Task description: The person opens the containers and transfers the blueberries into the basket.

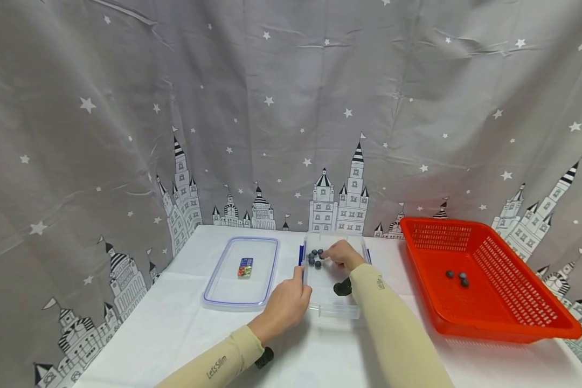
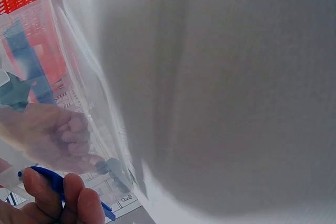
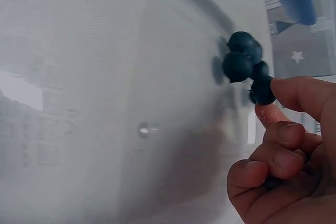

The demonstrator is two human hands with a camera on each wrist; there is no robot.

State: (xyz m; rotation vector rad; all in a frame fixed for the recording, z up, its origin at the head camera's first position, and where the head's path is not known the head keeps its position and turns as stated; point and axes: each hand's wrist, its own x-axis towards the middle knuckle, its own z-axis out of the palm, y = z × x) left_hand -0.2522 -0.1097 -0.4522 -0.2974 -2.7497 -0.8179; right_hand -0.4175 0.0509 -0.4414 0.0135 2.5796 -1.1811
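Observation:
A clear plastic container (image 1: 333, 311) with blue side clips stands on the white table, several blueberries (image 1: 312, 257) clustered at its far left inside. My left hand (image 1: 285, 302) grips the container's left side, its fingers curled at a blue clip (image 2: 50, 176) in the left wrist view. Inside the container, my right hand (image 1: 343, 253) pinches a blueberry (image 3: 263, 90) between thumb and index finger, right against the cluster (image 3: 239, 65). The other fingers curl toward the palm, where a small dark round thing (image 3: 273, 182) shows, mostly hidden.
Left of the container lies its clear lid (image 1: 221, 288) with a blue seal and a colourful label (image 1: 244, 268). A red perforated basket (image 1: 494, 312) stands at the right, with a few blueberries (image 1: 463, 281) in it. A grey castle-print curtain (image 1: 281, 134) hangs behind the table.

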